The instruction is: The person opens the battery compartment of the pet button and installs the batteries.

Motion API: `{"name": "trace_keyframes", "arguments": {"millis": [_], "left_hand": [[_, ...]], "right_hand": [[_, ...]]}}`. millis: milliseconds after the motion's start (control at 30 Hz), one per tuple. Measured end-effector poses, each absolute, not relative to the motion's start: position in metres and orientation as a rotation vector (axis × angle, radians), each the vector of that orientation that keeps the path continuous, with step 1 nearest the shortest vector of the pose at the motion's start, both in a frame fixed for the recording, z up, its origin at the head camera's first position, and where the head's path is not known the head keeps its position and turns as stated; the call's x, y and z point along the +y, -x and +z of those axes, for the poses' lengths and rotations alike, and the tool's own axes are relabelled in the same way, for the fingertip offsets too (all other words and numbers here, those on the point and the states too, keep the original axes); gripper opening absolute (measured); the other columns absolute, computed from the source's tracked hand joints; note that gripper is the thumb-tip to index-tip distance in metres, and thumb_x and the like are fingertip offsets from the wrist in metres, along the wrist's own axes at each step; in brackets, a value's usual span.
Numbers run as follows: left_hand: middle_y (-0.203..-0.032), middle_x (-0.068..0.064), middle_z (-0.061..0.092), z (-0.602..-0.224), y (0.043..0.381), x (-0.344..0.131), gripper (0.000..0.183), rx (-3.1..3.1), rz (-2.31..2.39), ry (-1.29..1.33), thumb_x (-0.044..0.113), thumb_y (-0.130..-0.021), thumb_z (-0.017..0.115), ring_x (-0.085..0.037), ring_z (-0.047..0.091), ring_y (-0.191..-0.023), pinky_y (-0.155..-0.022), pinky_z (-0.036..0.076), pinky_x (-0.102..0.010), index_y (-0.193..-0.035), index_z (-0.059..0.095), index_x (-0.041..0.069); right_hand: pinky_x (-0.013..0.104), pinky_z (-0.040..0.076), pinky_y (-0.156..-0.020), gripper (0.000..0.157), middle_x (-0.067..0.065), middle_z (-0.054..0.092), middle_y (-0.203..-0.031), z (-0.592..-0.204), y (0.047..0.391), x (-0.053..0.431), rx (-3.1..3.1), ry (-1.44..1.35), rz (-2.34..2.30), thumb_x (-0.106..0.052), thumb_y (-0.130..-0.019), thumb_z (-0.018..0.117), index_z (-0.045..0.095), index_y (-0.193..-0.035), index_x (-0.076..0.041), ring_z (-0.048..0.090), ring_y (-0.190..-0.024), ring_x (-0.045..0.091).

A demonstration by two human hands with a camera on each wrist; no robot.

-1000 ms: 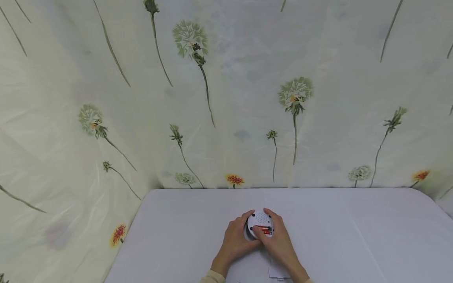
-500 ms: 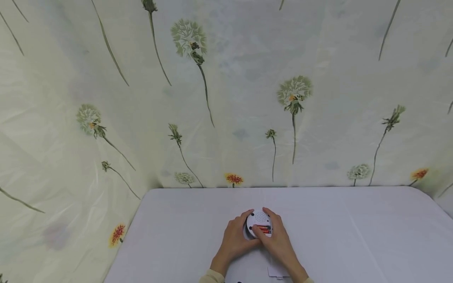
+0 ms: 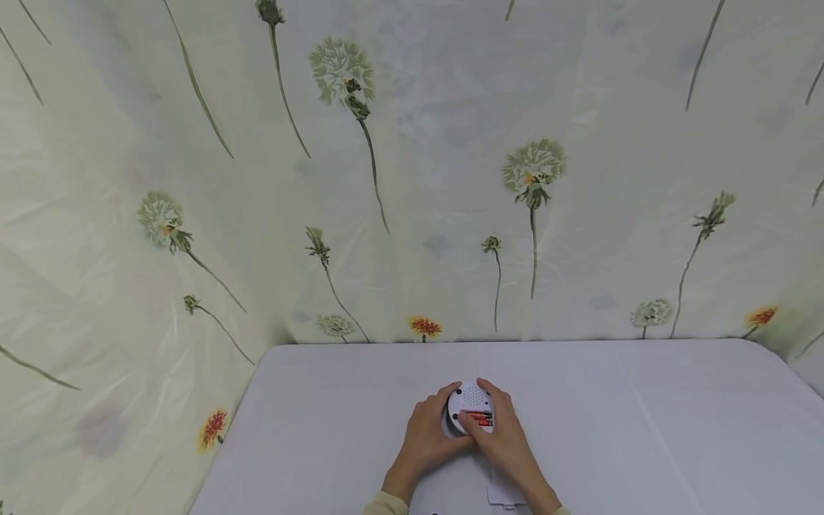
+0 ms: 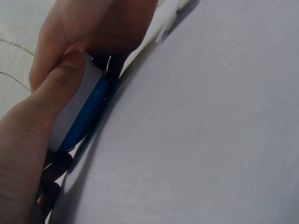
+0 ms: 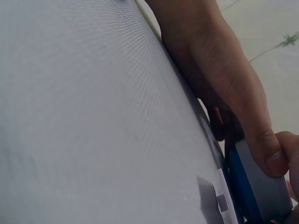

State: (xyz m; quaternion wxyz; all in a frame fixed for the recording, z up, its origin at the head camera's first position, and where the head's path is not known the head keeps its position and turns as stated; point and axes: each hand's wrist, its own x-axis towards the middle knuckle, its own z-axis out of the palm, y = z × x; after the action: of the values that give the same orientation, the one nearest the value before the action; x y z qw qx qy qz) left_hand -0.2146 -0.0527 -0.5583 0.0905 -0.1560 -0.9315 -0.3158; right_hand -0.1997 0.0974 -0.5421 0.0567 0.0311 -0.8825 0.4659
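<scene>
A small round device [image 3: 473,398], white with a grid of speaker holes and dark dots like screw holes, is held between both hands. Its battery compartment faces up, uncovered, with red batteries [image 3: 479,416] inside. My left hand [image 3: 426,434] grips the left side, fingers curled round the rim. From the right, my right hand [image 3: 508,434] grips it too, its thumb lying over the face beside the batteries. In the left wrist view the device's side [image 4: 77,112] is white above and blue below. The right wrist view shows the right thumb [image 5: 276,163] against the white side; the far fingertips are mostly hidden.
A flat white piece [image 3: 504,496] with a small tab lies on the white table [image 3: 335,415], partly under the right forearm. At the bottom edge a small dark thing [image 3: 435,513] barely shows. A flower-printed curtain [image 3: 444,179] hangs behind the table.
</scene>
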Motion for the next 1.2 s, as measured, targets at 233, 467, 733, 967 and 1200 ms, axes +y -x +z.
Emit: {"name": "trace_keyframes", "arguments": {"millis": [233, 467, 733, 967, 1200], "left_hand": [[-0.111, 0.005, 0.059, -0.561, 0.216, -0.053, 0.084, -2.756, -0.928, 0.484, 0.064, -0.06, 0.066, -0.011, 0.053, -0.097, -0.08, 0.042, -0.033, -0.132, 0.034, 0.035], [-0.111, 0.004, 0.059, -0.56, 0.216, -0.053, 0.084, -2.744, -0.922, 0.491, 0.063, -0.06, 0.067, -0.011, 0.053, -0.096, -0.081, 0.042, -0.033, -0.132, 0.034, 0.034], [-0.107, 0.004, 0.06, -0.561, 0.216, -0.054, 0.085, -2.741, -0.92, 0.491, 0.062, -0.059, 0.069, -0.01, 0.053, -0.094, -0.079, 0.041, -0.031, -0.132, 0.034, 0.035], [-0.109, 0.005, 0.06, -0.562, 0.217, -0.052, 0.085, -2.711, -0.921, 0.509, 0.062, -0.058, 0.069, -0.009, 0.053, -0.094, -0.08, 0.041, -0.031, -0.132, 0.036, 0.033], [-0.109, 0.005, 0.06, -0.56, 0.216, -0.053, 0.085, -2.683, -0.938, 0.514, 0.069, -0.059, 0.063, -0.011, 0.054, -0.093, -0.078, 0.042, -0.032, -0.131, 0.038, 0.032]], "right_hand": [[0.046, 0.034, -0.093, 0.073, 0.008, 0.039, -0.131, -0.541, 0.2, 0.098, -2.663, -0.113, 1.412, -0.053, -0.074, 0.062, 0.032, -0.134, -0.024, 0.044, -0.113, 0.024], [0.043, 0.035, -0.09, 0.071, 0.008, 0.041, -0.128, -0.54, 0.2, 0.099, -2.654, -0.138, 1.422, -0.05, -0.075, 0.063, 0.032, -0.134, -0.024, 0.046, -0.106, 0.022], [0.042, 0.037, -0.087, 0.071, 0.008, 0.042, -0.127, -0.54, 0.2, 0.1, -2.65, -0.164, 1.414, -0.047, -0.075, 0.063, 0.033, -0.134, -0.023, 0.047, -0.103, 0.021], [0.041, 0.037, -0.086, 0.068, 0.007, 0.043, -0.124, -0.539, 0.198, 0.102, -2.63, -0.166, 1.422, -0.043, -0.077, 0.064, 0.033, -0.134, -0.023, 0.047, -0.102, 0.021], [0.039, 0.036, -0.087, 0.077, 0.007, 0.04, -0.13, -0.54, 0.202, 0.11, -2.704, -0.174, 1.488, -0.051, -0.075, 0.062, 0.025, -0.138, -0.028, 0.046, -0.107, 0.021]]}}
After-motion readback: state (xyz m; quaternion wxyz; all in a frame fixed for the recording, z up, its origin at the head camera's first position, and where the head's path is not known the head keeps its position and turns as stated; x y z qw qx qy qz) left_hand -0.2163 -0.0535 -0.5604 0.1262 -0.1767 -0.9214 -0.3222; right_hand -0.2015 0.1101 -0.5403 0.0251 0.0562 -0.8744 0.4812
